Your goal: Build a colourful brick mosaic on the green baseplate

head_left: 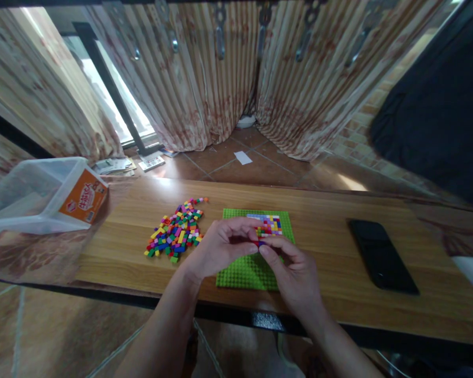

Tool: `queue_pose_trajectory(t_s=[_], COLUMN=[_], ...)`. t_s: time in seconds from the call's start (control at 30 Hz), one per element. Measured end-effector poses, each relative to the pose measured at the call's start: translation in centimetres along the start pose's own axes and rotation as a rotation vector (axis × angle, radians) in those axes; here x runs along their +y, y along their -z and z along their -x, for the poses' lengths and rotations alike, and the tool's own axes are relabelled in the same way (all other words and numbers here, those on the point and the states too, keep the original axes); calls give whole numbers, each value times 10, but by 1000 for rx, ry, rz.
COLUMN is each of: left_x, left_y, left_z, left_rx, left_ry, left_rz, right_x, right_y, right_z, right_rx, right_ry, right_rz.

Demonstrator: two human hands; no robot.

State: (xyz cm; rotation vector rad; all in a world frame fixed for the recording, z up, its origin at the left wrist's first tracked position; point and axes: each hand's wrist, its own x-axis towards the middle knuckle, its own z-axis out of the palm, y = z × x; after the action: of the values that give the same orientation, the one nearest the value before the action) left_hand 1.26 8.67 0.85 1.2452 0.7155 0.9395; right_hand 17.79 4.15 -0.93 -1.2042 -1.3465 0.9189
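A green studded baseplate lies on the wooden table, with rows of small coloured bricks fixed on its far part. Over the plate, my left hand pinches a small red brick between thumb and fingertips. My right hand meets it from the other side, thumb and forefinger closed on a small dark blue brick. The two bricks appear to touch, though fingertips partly cover them. Left of the plate spreads a loose pile of mixed coloured bricks.
A black phone lies on the right side of the wooden table. At the far left stands a clear plastic bin with an orange label. Curtains hang beyond the table, and papers lie on the floor.
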Motion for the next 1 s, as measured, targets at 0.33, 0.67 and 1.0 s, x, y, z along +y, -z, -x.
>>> queue_pose_trajectory(t_s=[0.33,0.67,1.0], left_x=[3,-10,-12], left_y=[-7,14,15], left_z=[0,-8,-9], left_rx=[25,375,385], left_ry=[-16,60,96], left_rz=[43,-142,-205], right_x=[-3,13,17], right_y=[18,70,74], right_z=[-10,-25,-25], right_rx=[28,-38,-204], right_ry=[-110,106,78], right_rz=[-131,439,550])
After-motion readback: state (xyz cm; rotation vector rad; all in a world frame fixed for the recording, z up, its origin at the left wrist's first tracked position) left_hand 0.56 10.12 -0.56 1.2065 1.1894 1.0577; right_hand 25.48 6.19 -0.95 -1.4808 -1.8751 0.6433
